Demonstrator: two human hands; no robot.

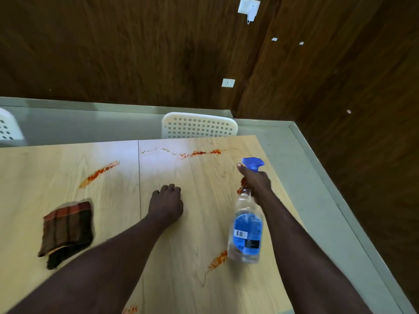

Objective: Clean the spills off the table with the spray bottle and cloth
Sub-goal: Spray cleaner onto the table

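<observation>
- The right hand [257, 181] gripped the neck of the spray bottle [247, 225], fingers wrapped round it just under the blue trigger head, one finger stretched forward beside that head.
- The bottle was clear with a blue label. It hung tilted over the right side of the desk [192, 279], base toward the person and nozzle toward the far edge.
- The left hand [166, 203] rested near the middle of the desk with its fingers curled under, holding nothing.
- The cloth [68, 227], dark brown with reddish stripes, lay folded on the left part of the desk, well apart from both hands.
- Orange-red spills marked the pale wood: a slanted streak [99, 173] beyond the cloth, a long thin trail [199, 152] along the far edge, a smear [217, 260] just beside the bottle's base, and a small patch [130, 310] at the near edge.
- A white perforated chair [199, 126] stood pushed in at the far side, and part of another chair [8, 128] showed at the left.
- Dark wooden walls closed the corner behind, with a white socket [228, 83] on one.
</observation>
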